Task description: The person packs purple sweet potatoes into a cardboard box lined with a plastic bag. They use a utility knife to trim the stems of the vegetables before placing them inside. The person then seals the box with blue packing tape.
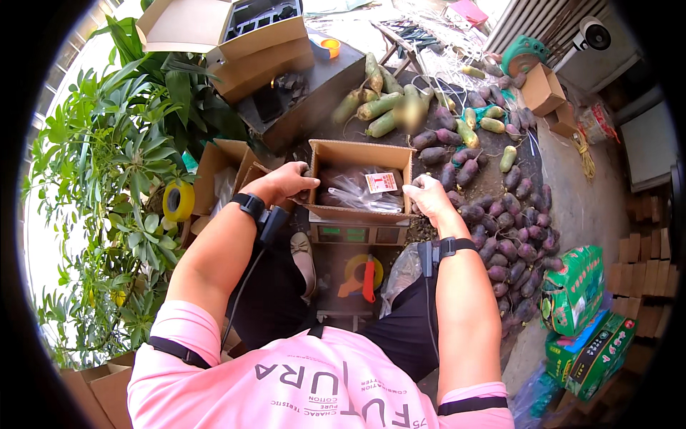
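An open cardboard box [361,213] stands in front of me on a scale [361,233] with green displays. Clear plastic bagging [357,198] lies inside, and a red-and-white card [381,183] rests on top of it; whatever is under the plastic is hard to make out. At the box's left wall my left hand [291,181] is closed, its thumb toward the near corner. My right hand [429,196] grips the opposite wall, thumb against the edge. Both hands have dirt on them, and their far fingers are partly hidden.
Purple radishes [511,247] are heaped at the right, with green radishes [389,111] behind. Yellow tape [179,200] hangs beside another carton [214,171] at left, near leafy plants [107,171]. Below the scale lie a tape roll and red-handled tool [369,279]. Green packages [572,289] stand right.
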Demonstrator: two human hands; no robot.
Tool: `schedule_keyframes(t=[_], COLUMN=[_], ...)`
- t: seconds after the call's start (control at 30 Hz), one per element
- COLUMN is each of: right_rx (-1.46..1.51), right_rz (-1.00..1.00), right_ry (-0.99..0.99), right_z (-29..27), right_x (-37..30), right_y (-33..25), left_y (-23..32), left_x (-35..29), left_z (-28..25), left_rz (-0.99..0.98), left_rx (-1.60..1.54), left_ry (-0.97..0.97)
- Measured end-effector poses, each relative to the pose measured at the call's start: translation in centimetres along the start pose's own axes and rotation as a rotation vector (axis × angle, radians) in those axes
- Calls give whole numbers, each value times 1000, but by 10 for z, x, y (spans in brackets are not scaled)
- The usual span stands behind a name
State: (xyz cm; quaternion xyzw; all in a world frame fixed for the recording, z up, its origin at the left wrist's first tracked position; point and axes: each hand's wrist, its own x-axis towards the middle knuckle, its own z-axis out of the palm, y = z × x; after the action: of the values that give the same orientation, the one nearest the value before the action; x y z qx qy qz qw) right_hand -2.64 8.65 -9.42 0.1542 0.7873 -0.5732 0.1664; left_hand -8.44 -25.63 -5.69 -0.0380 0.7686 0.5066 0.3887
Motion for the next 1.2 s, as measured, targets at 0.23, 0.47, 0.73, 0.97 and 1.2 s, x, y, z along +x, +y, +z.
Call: schedule_keyframes(t=[0.23,0.47,0.73,0.97,1.2], right_rx=[-463,-651,-582,-664,-356], right_rz=[65,5,-80,373,510], right_ry=[-351,-730,288,397,297], right_z=[47,13,32,64,64], right_x=[32,7,22,10,7], right_y=[-5,-46,-3,-3,-4], left_y=[-31,7,1,16,26], left_x=[63,49,66,46,58], left_z=[42,21,21,45,25], left_rz=[141,229,279,447,779], left_rx=[741,733,690,1143,903], left_ry=[67,-545,127,413,861])
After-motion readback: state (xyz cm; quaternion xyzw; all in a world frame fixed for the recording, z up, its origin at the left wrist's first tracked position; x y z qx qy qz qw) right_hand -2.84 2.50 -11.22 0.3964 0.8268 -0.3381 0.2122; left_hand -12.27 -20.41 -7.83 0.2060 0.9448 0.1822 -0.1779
